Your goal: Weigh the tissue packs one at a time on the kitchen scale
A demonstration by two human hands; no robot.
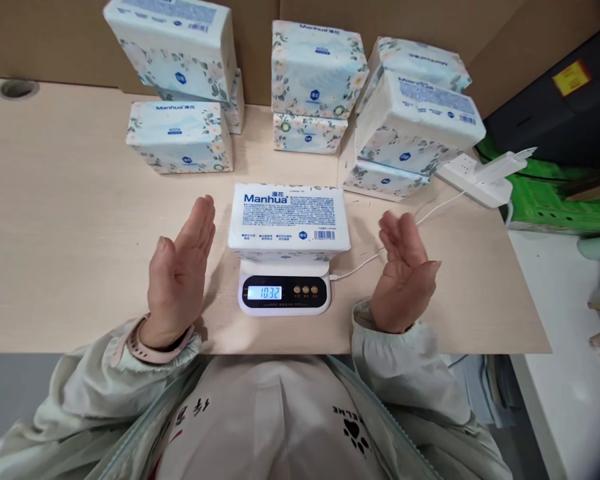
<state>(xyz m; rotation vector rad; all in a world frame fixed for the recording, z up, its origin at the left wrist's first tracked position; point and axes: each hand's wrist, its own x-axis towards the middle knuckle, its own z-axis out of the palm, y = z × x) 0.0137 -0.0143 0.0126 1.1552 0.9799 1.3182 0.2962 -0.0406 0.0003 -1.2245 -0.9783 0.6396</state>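
A pack of tissues (289, 217) marked "Manhua" lies on a white digital kitchen scale (285, 308) in the middle of the table. The scale's lit display (265, 293) reads about 103.2. My left hand (180, 270) is held to the left of the pack, fingers straight and palm turned inward, apart from it. On the other side, my right hand (403, 273) is raised with its palm toward the pack and its fingers extended. Neither hand touches or holds anything.
Behind the scale stand more tissue packs: a group at the left (180, 137), a stack at the centre (317, 73) and a stack at the right (415, 127). A white cable (360, 267) runs from the scale toward a power strip (473, 177). Cardboard (330, 10) closes off the back.
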